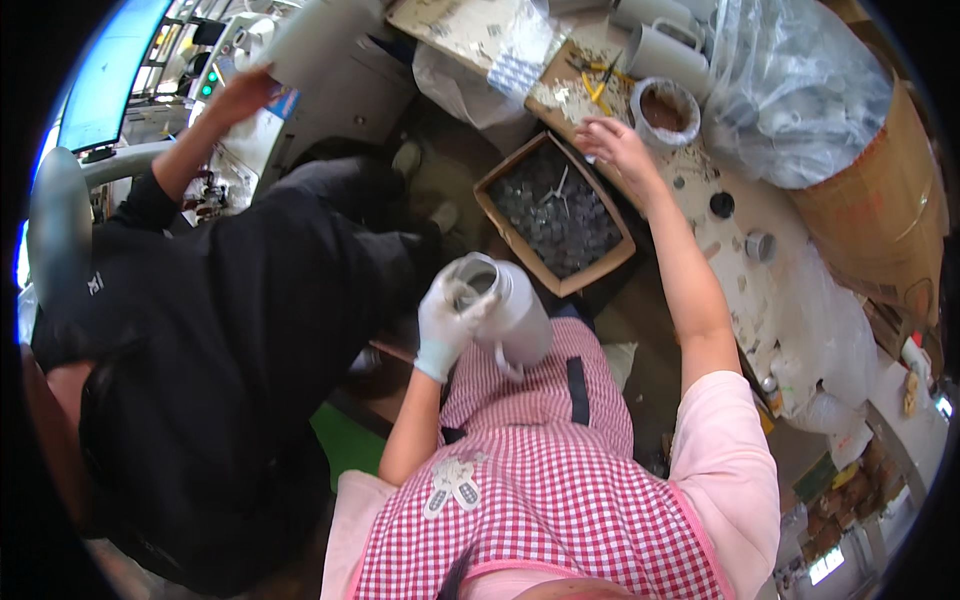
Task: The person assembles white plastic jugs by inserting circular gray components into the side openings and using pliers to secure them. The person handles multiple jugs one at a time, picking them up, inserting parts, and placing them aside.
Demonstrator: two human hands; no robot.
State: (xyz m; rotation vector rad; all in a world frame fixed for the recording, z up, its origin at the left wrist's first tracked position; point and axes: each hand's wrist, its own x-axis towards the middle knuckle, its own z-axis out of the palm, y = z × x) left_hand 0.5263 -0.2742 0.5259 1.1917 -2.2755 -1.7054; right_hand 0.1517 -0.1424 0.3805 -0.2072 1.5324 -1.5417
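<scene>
My left hand (pixel 450 313), in a white glove, grips a pale grey jug (pixel 525 325) by the rim of its round open mouth. The jug lies tilted above my lap, its handle on the side toward me. My bare right hand (pixel 617 150) is stretched out over the workbench edge, its fingers extended and apart. Close to its fingertips is something small and whitish that I cannot make out. Just right of that hand stands a white tub (pixel 664 110) with brown contents. Below and left of it is a cardboard box (pixel 545 270) holding many small dark grey pieces and a pale branched piece.
Yellow-handled pliers (pixel 600 92) lie on the littered workbench (pixel 690 200). More grey jugs (pixel 665 58) stand beyond. A large carton (pixel 880 200) with clear plastic bags is at the right. A co-worker in black (pixel 250 330) sits close on my left, an arm reaching forward.
</scene>
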